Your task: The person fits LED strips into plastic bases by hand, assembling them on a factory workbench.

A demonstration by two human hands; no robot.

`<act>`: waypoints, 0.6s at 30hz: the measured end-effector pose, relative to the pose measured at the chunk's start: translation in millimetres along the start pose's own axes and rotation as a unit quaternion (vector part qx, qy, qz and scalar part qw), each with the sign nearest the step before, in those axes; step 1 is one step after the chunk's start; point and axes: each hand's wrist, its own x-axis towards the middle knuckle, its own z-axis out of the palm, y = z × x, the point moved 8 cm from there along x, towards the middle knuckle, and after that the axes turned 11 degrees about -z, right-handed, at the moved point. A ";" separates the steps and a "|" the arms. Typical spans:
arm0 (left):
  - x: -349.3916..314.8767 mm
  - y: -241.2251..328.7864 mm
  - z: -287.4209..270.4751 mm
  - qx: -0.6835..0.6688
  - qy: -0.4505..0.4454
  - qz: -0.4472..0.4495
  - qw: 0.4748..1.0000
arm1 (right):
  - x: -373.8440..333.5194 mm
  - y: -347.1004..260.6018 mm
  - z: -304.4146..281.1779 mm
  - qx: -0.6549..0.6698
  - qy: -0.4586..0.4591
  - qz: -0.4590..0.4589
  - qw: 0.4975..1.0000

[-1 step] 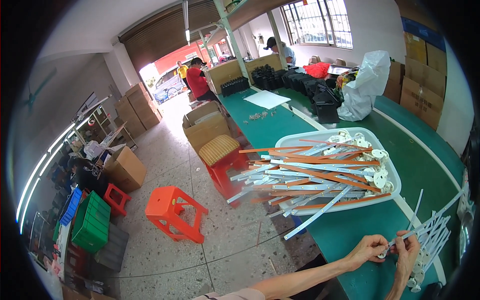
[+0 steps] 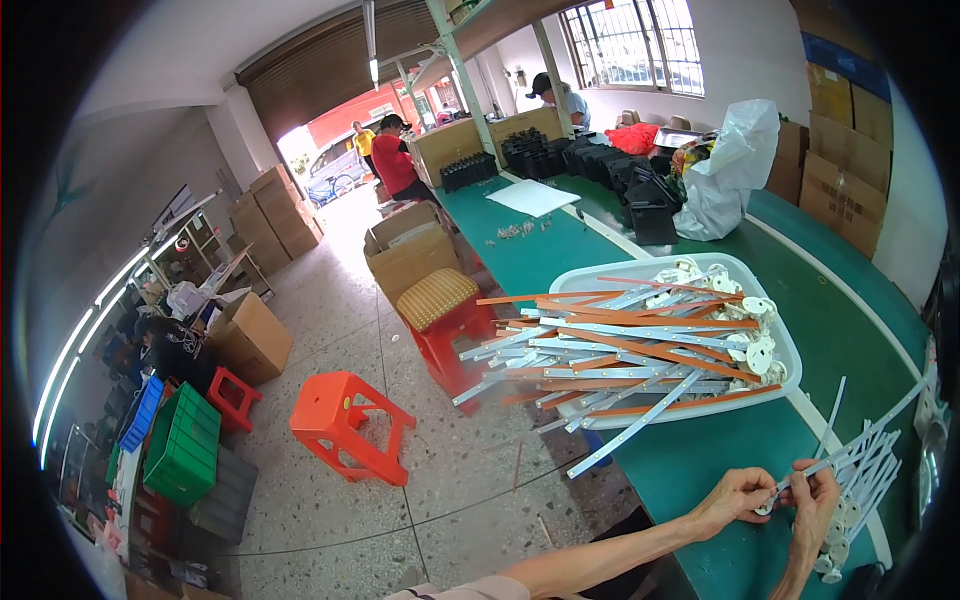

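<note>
One red stool (image 2: 350,425) stands between 7 and 8 o'clock from the view's centre. Right of it, between 3 and 4 o'clock, a white tub (image 2: 793,366) sits on the green bench (image 2: 685,465), heaped with orange and pale strips (image 2: 620,355) whose ends jut past its rim toward 9 o'clock. White discs (image 2: 760,352) gather at the tub's 3 o'clock side.

At 4 o'clock, the left hand (image 2: 735,497) has thumb and fingers together, pinched on the lower end of a held strip (image 2: 818,468), by a small white disc (image 2: 764,508); whether the two are joined, I cannot tell. Just beside it, the right hand (image 2: 815,500) is clamped on the same strip, which slants toward 2 o'clock over a loose pile (image 2: 868,470) of pale strips.

Almost nothing has changed: both hands keep their places, as do tub and pile. That suggests careful handling at the disc end, with this strip unfinished.
</note>
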 end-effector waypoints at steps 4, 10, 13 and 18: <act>2.2 -0.7 -1.4 -0.003 0.003 -0.008 1.000 | 1.3 -1.1 0.1 -0.001 -0.002 -0.007 1.000; 2.1 -0.8 -0.8 -0.006 -0.013 -0.012 1.000 | 1.0 0.0 -1.6 0.007 0.005 -0.004 1.000; 0.6 0.3 1.8 -0.013 -0.012 -0.011 1.000 | 0.7 0.7 -3.1 0.002 0.010 -0.004 1.000; 3.2 -5.1 -3.7 -0.009 0.001 -0.010 1.000 | 0.0 -6.2 -5.7 0.004 0.028 -0.015 0.999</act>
